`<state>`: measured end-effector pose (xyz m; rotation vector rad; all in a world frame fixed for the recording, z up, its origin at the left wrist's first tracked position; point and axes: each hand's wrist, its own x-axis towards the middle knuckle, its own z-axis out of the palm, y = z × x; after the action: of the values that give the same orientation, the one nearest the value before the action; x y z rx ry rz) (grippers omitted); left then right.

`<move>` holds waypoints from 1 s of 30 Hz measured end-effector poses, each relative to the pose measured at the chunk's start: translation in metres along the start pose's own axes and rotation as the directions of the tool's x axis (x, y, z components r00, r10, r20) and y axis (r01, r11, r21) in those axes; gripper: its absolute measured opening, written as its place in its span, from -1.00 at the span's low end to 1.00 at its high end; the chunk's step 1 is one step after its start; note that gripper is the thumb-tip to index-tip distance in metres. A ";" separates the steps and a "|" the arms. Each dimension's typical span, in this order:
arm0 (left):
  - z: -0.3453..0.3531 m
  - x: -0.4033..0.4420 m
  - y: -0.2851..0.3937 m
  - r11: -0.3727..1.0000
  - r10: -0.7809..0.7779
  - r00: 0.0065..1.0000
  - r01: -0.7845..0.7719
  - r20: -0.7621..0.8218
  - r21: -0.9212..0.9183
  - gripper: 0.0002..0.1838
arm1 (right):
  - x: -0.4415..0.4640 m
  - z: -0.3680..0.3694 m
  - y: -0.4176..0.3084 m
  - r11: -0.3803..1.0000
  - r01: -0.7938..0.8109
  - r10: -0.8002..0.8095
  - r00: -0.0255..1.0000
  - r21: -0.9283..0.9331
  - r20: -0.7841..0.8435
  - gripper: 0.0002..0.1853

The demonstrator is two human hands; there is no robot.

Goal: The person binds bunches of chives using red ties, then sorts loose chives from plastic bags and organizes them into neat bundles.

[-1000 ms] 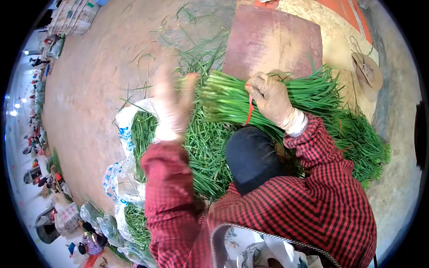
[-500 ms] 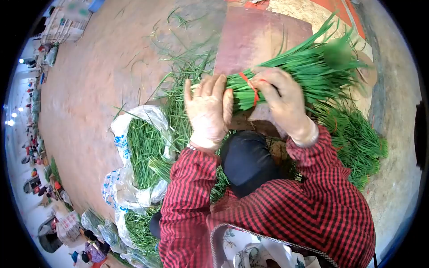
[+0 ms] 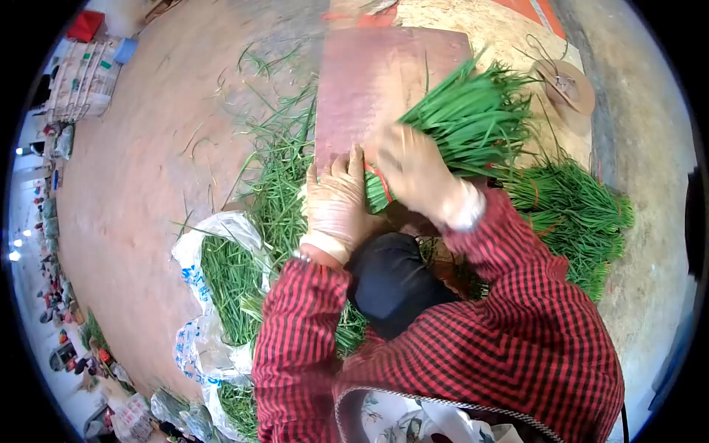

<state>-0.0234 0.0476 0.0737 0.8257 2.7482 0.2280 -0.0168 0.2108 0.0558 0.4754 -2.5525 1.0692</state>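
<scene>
A thick bundle of green chives (image 3: 473,114) lies across the reddish board (image 3: 351,81), leaves fanned to the upper right. A red band (image 3: 382,186) circles it near the stem end. My gloved left hand (image 3: 336,207) is wrapped over the stem ends, with its thumb low. Just above the band, my gloved right hand (image 3: 422,173) is curled against the bundle. Its fingertips are smeared by motion, and whatever they pinch is hidden.
Banded chive bundles (image 3: 580,218) are piled at the right. Loose chives (image 3: 284,166) lie left of the board. A white plastic bag (image 3: 193,255) full of chives stands at lower left. A brown round object (image 3: 567,87) sits at the upper right.
My right hand has moved left and slightly down in view, from pinching at the red band to the bundle just above it. The bundle's leaf end has shifted left. My left hand stays at the stems.
</scene>
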 end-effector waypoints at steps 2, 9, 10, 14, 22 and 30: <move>-0.002 -0.001 0.008 0.995 -0.088 0.996 0.088 0.009 0.055 0.21 | 0.027 0.018 0.032 0.903 -0.397 0.402 0.915 0.165 0.001 -0.78; 0.000 0.008 -0.029 0.929 -0.125 0.992 0.119 0.004 -0.352 0.14 | 0.035 -0.007 -0.019 0.781 -0.151 0.311 0.936 0.606 -0.167 -0.78; -0.007 0.008 -0.032 0.903 -0.146 0.989 0.142 0.023 -0.406 0.14 | 0.017 -0.025 -0.022 0.703 -0.286 0.265 0.955 0.652 0.133 -0.77; -0.019 0.014 -0.051 0.760 -0.192 0.963 0.269 0.190 -0.592 0.02 | -0.059 -0.013 -0.002 0.378 -0.821 0.270 0.539 0.427 0.798 -0.67; -0.046 -0.018 -0.015 -0.228 -0.149 0.975 -0.193 -0.162 -0.954 -0.05 | -0.014 -0.014 -0.038 0.561 -0.200 0.104 0.980 0.804 0.171 0.11; 0.024 0.005 -0.043 0.645 0.016 0.999 -0.032 -0.028 -0.764 0.07 | -0.015 0.010 -0.021 0.927 -0.204 0.072 0.921 0.316 0.384 -0.41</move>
<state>-0.0424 0.0167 0.0404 0.5901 2.2641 1.3057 0.0038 0.1923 0.0555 0.6416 -2.7507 1.6440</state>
